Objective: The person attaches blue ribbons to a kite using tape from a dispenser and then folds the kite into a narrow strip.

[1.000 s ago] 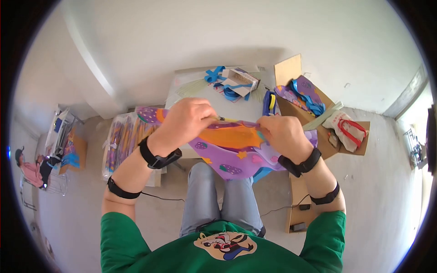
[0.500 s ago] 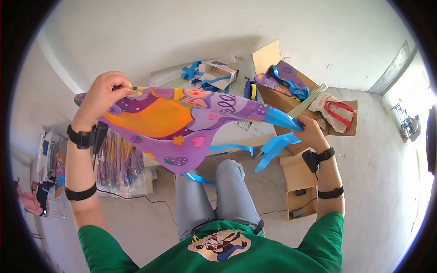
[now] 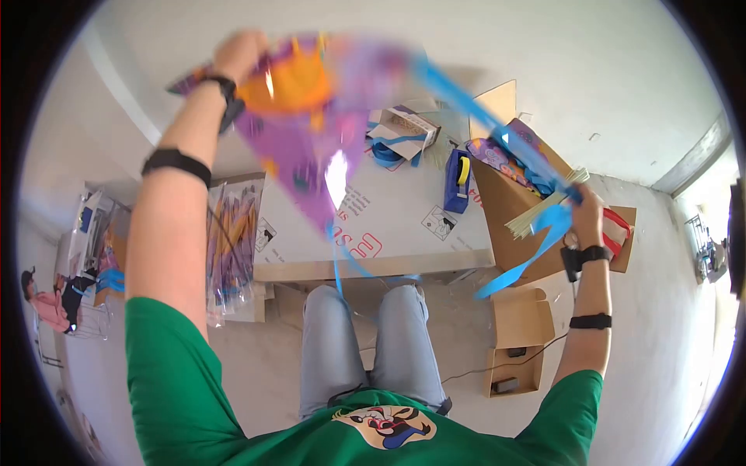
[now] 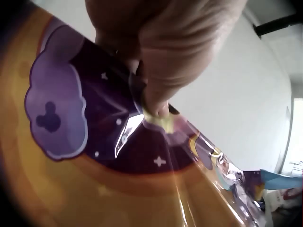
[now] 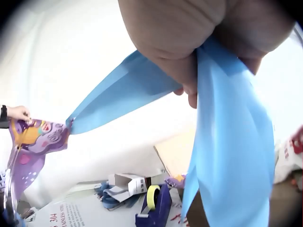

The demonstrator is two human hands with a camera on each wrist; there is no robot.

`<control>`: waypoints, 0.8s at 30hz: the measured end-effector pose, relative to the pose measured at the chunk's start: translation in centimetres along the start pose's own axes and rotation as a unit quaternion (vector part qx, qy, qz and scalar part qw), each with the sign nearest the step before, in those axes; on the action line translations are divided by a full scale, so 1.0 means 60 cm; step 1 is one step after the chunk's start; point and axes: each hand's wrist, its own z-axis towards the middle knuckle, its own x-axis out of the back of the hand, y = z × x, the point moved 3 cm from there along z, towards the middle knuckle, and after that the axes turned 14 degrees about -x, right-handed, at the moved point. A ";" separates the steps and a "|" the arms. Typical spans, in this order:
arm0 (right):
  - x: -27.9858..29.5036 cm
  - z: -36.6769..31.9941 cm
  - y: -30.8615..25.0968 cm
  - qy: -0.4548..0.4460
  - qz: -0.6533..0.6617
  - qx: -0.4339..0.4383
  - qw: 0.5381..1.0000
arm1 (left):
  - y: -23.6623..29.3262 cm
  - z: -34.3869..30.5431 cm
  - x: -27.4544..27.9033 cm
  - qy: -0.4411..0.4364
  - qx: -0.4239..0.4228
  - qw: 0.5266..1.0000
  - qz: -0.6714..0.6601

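A purple and orange printed sheet [image 3: 299,128], glossy and blurred by motion, hangs raised above the table. My left hand [image 3: 240,56] pinches its upper edge; in the left wrist view the thumb and fingers of the left hand [image 4: 170,52] press the sheet [image 4: 128,146] at a small yellowish spot. From the sheet's other end a blue ribbon [image 3: 466,97] stretches to my right hand [image 3: 588,216]. The right wrist view has the right hand [image 5: 203,33] gripping the ribbon [image 5: 128,92], with a loose length dangling below. Another thin blue strip trails from the sheet's lower tip.
On the table [image 3: 311,268] are a blue tape dispenser [image 3: 457,182], a small box [image 3: 412,132] and blue ribbon. An open carton [image 3: 505,225] with more printed sheets stands right. Bagged sheets [image 3: 231,241] lie left. A person in pink [image 3: 53,307] sits far left.
My hands have moved apart from near each other, the left going left and up, the right going right. The sheet has risen, and its ribbon is now pulled out straight.
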 end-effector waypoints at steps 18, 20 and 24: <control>-0.075 -0.053 0.213 -0.007 -0.248 -0.136 0.959 | 0.202 -0.343 -0.155 0.025 -0.113 0.992 -0.055; -0.091 -0.073 0.248 -0.081 -0.274 -0.212 0.934 | 0.232 -0.403 -0.207 -0.006 -0.066 0.992 -0.105; -0.101 -0.090 0.313 -0.114 -0.242 -0.303 0.915 | 0.285 -0.499 -0.298 -0.099 0.036 0.974 -0.201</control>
